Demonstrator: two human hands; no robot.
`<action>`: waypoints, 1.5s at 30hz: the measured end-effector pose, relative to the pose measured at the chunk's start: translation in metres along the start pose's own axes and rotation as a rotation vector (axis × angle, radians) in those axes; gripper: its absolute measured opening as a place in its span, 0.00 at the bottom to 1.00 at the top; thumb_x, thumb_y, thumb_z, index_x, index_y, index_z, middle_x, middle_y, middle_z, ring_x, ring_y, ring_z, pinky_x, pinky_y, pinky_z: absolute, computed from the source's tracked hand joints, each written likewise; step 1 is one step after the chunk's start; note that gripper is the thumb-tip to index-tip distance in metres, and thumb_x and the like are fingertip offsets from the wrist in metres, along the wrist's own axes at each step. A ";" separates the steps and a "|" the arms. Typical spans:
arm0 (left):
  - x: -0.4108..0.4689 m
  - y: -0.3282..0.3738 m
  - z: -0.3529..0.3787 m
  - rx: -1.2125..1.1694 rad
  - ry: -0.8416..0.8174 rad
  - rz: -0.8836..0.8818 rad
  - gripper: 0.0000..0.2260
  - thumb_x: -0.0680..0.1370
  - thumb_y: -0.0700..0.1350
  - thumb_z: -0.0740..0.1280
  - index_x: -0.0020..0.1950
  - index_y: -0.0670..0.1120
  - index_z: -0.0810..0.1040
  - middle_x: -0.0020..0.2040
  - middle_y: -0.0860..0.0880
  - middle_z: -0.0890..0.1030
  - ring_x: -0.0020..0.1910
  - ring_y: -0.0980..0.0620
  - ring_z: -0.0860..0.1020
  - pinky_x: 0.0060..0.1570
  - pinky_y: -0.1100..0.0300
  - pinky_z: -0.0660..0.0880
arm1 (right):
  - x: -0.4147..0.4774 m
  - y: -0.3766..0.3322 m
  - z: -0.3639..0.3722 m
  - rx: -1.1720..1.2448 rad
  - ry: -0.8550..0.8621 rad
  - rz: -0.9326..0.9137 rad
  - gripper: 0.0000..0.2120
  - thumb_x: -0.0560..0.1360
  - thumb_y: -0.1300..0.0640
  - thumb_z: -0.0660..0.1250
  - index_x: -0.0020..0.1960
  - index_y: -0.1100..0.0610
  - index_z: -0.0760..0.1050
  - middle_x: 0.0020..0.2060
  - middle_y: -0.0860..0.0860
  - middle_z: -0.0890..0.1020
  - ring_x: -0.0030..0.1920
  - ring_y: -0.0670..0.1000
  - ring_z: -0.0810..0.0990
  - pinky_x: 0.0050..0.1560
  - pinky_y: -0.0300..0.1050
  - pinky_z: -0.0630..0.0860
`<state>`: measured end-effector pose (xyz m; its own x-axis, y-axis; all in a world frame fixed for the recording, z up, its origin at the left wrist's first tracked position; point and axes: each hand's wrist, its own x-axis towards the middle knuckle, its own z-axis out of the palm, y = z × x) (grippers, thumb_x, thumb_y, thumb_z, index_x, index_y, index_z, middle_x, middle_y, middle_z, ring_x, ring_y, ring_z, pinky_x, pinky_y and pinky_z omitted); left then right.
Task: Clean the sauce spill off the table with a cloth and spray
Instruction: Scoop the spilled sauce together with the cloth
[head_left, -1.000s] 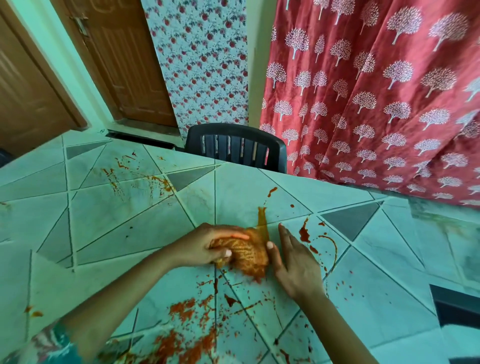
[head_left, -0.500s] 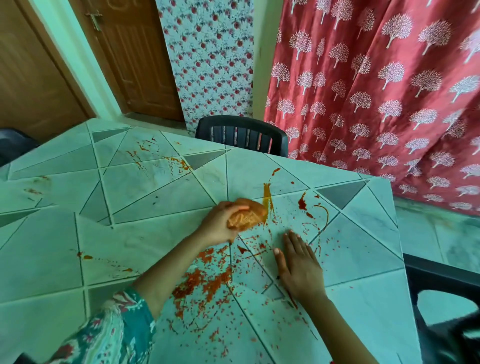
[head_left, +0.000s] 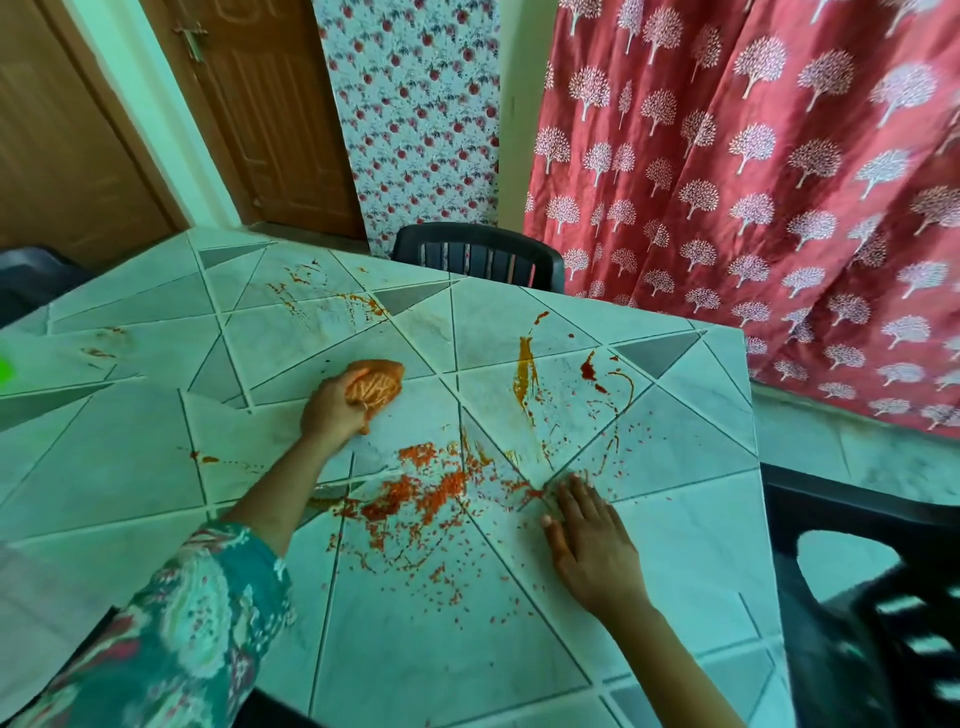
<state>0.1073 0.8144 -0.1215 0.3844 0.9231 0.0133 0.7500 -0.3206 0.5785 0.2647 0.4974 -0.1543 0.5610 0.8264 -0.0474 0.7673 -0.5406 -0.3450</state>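
Note:
My left hand (head_left: 332, 410) grips a bunched, sauce-stained orange cloth (head_left: 378, 387) just above the middle of the tiled table (head_left: 675, 530). My right hand (head_left: 589, 540) lies flat on the table, fingers straight, at the right edge of the red sauce spill (head_left: 426, 493). An orange-yellow smear (head_left: 525, 371) and dark red streaks (head_left: 602, 376) mark the tiles further back. More thin sauce streaks (head_left: 322, 296) lie near the far left part of the table. No spray bottle is clearly in view.
A black plastic chair (head_left: 478, 254) stands at the table's far side. Another black chair (head_left: 872, 597) is at the right edge. A red tree-print curtain (head_left: 753, 182) hangs behind. A blurred green object (head_left: 5, 371) shows at the left border.
My left hand has carried the cloth leftward, away from the orange smear. My right hand let go of the cloth and now rests flat nearer to me.

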 end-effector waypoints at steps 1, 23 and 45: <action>-0.002 -0.002 0.003 0.048 -0.001 0.003 0.28 0.71 0.35 0.66 0.69 0.52 0.71 0.59 0.40 0.78 0.51 0.40 0.79 0.47 0.51 0.78 | -0.004 0.000 0.002 0.000 0.007 0.001 0.59 0.55 0.30 0.12 0.77 0.52 0.49 0.77 0.48 0.48 0.76 0.47 0.45 0.69 0.37 0.36; -0.089 -0.047 -0.035 0.114 0.074 -0.048 0.26 0.71 0.38 0.69 0.69 0.48 0.71 0.58 0.35 0.75 0.54 0.35 0.76 0.54 0.47 0.75 | -0.061 -0.015 0.022 -0.065 0.062 0.021 0.36 0.79 0.40 0.37 0.70 0.61 0.67 0.69 0.56 0.69 0.69 0.56 0.68 0.69 0.44 0.47; -0.113 -0.088 -0.076 0.134 0.193 -0.112 0.24 0.73 0.38 0.67 0.68 0.46 0.72 0.54 0.34 0.75 0.51 0.35 0.76 0.50 0.47 0.74 | -0.057 -0.010 0.031 -0.039 0.174 -0.030 0.36 0.74 0.40 0.39 0.74 0.59 0.61 0.74 0.55 0.62 0.74 0.54 0.59 0.72 0.44 0.47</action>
<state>-0.0430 0.7545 -0.1119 0.1950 0.9736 0.1183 0.8515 -0.2279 0.4721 0.2156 0.4608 -0.1770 0.5801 0.8047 0.1261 0.7942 -0.5245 -0.3066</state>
